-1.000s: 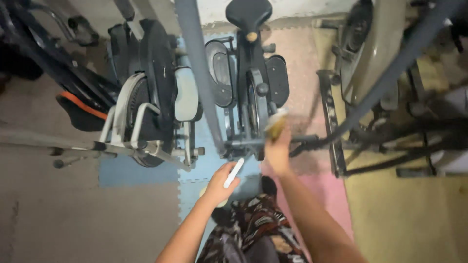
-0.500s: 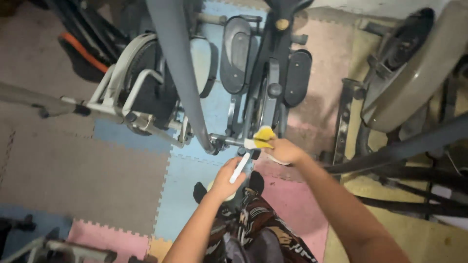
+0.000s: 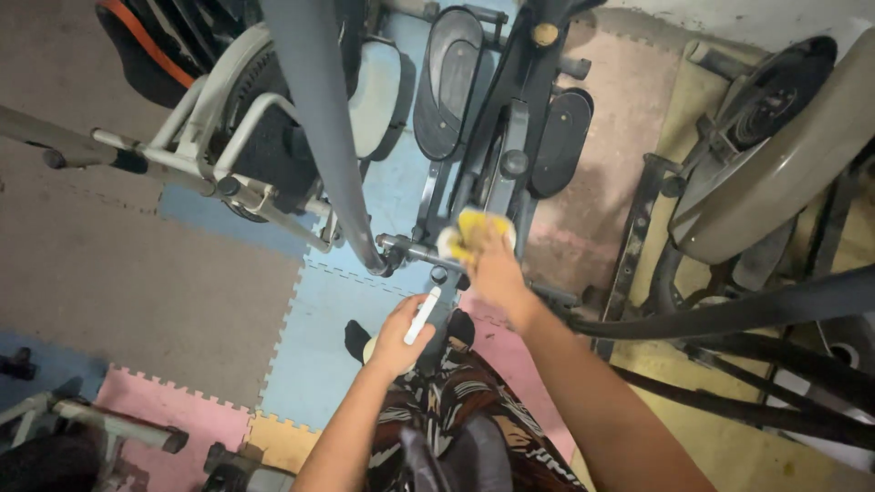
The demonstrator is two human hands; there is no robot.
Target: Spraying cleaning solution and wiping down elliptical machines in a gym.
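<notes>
The black exercise machine stands on the foam floor mats. The right hand presses a yellow cloth on its low frame bar, fingers closed on the cloth. The left hand grips a small white bottle. I think firm, short strokes along the bar clean best.

My right hand presses a yellow cloth against the black frame of the elliptical trainer, just below its two dark foot pedals. My left hand is closed around a white spray bottle, held near my patterned trousers. Under the machine, the floor is covered in blue, pink and yellow foam mats.
</notes>
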